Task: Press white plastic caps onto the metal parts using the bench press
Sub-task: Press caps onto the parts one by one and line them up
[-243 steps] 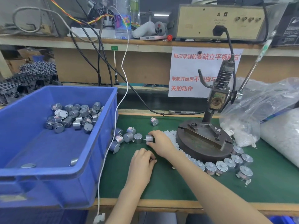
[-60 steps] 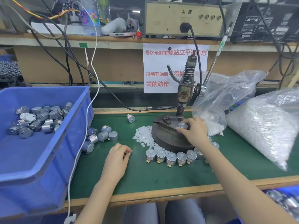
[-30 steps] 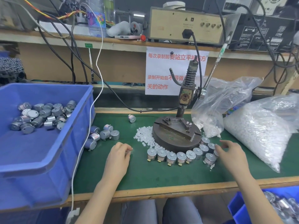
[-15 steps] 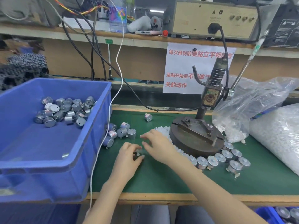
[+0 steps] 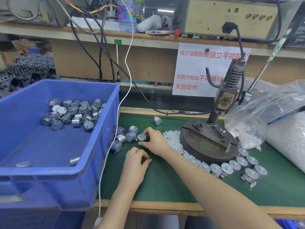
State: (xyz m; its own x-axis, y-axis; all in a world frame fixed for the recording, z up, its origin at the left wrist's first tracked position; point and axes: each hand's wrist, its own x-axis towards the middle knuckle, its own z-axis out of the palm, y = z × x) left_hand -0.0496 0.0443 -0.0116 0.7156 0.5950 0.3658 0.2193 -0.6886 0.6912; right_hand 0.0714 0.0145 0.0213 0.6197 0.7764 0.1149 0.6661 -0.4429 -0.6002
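Pinching a small metal motor point(image 5: 141, 137) in the right hand point(image 5: 155, 141) grip, round face up. Bench press point(image 5: 208, 142) off to the right of that grip. Left hand point(image 5: 136, 162) curled nearby; cannot tell if holding anything.

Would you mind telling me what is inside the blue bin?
The blue bin holds a heap of metal parts toward the back and two loose ones near the front; the front rim hides the nearest floor.

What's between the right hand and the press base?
Head view: loose white plastic caps lie between the right hand, gripping a metal part, and the press base.
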